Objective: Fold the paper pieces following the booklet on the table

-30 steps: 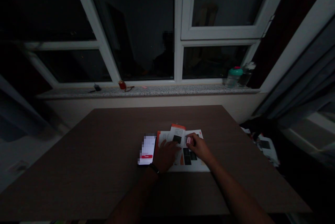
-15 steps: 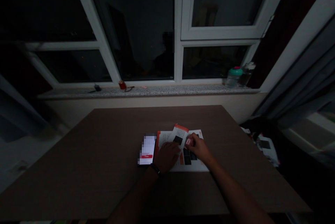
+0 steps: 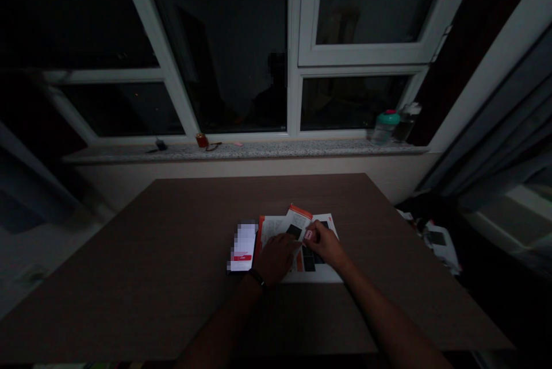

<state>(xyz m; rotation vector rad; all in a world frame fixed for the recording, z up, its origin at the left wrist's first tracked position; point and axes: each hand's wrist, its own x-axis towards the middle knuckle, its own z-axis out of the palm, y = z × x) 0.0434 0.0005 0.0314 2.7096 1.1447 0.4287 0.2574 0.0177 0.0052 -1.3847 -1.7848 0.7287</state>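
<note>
An open magazine or booklet (image 3: 330, 274) with white pages, orange bands and dark pictures lies on the brown table. One of its pages (image 3: 301, 211) is turned up at a slant over the spread. Across the left side of this page lies my left hand (image 3: 278, 255), its fingers stretched out flat toward the right. My right hand (image 3: 322, 241) pinches a small pink block (image 3: 309, 235) with a dark mark, at the right edge of the slanted page. Its exact kind is too small to make out. Left of the booklet is a lit phone (image 3: 244, 245), partly pixelated.
The brown table (image 3: 172, 231) reaches to the wall beneath a granite windowsill (image 3: 267, 149). On the sill stand a teal-lidded bottle (image 3: 386, 126), a clear bottle (image 3: 407, 122) and a small red jar (image 3: 201, 139). White items (image 3: 442, 245) sit low beyond the table's right edge.
My right hand and the pink block have shifted very slightly left. The fingers of my left hand have moved a little to the right, and the slanted page has shifted slightly.
</note>
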